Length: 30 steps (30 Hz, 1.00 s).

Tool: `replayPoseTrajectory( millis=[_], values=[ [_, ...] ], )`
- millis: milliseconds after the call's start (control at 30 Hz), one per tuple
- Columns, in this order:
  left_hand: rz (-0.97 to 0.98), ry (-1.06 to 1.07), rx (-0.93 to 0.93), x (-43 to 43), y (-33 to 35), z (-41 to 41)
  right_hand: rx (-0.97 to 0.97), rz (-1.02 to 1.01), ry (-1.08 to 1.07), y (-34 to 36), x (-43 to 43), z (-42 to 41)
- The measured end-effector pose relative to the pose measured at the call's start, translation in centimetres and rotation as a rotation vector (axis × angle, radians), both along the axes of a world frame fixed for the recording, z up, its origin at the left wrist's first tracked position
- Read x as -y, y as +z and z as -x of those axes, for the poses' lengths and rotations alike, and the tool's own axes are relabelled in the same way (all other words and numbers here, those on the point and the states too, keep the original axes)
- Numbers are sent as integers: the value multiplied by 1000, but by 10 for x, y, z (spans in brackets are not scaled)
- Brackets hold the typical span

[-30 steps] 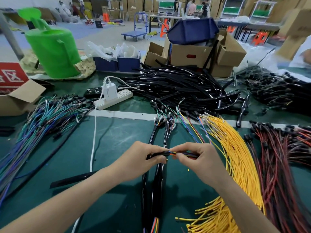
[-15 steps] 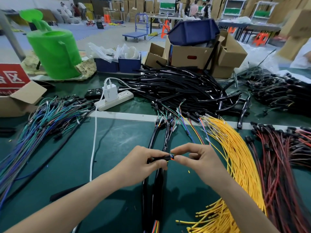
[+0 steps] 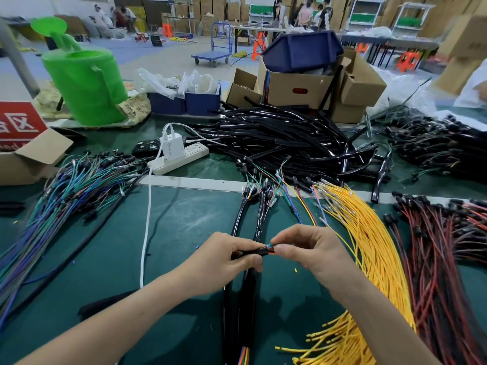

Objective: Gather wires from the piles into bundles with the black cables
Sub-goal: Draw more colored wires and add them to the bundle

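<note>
My left hand [image 3: 224,262] grips the end of a black cable sleeve [image 3: 259,251] over the green table. My right hand [image 3: 311,251] pinches the coloured wire ends [image 3: 271,248] sticking out of that sleeve, thumb and forefinger close to my left fingertips. Finished black-sleeved bundles [image 3: 239,299] lie under my hands and run toward me. A yellow wire pile [image 3: 369,246] fans out to the right, a red and black wire pile [image 3: 442,254] lies further right, and a blue-green wire pile [image 3: 60,196] lies at the left. The heap of black cables [image 3: 284,143] sits behind.
A white power strip with a charger [image 3: 176,154] and its white cord [image 3: 146,233] lie left of centre. Cardboard boxes [image 3: 303,88], blue bins [image 3: 184,101] and a green watering can [image 3: 84,83] line the back edge. Another person's sleeve [image 3: 474,93] shows at far right.
My right hand has slid left along the wires toward the sleeve end, so less coloured wire shows between my hands. My left hand kept its grip.
</note>
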<state>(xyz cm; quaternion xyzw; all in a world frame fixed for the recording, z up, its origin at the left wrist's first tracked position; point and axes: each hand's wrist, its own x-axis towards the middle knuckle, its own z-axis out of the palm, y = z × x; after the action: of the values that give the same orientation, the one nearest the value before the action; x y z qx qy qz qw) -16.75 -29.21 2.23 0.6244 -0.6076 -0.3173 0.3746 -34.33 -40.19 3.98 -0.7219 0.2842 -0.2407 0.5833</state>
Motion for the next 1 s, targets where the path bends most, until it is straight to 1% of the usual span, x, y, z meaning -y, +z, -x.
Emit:
replayPoseTrajectory(
  millis=[100,300,467,667,833,1000],
  values=[
    [17,10,-72,-1,-1,0,19,-35,-2,-1,-1,-1],
    [18,6,-114,0,0,2,24,-101,-22,-4,-3,-2],
    [18,-13,-148,-1,0,3,25,-156,14,0,-4,0],
    [12,-36,-226,-2,1,5,2,-141,48,1,-3,2],
    [16,-23,-231,-1,1,5,3,-99,85,-2,0,5],
    [19,-23,-248,-1,0,7,-36,-81,121,-4,2,5]
  ],
)
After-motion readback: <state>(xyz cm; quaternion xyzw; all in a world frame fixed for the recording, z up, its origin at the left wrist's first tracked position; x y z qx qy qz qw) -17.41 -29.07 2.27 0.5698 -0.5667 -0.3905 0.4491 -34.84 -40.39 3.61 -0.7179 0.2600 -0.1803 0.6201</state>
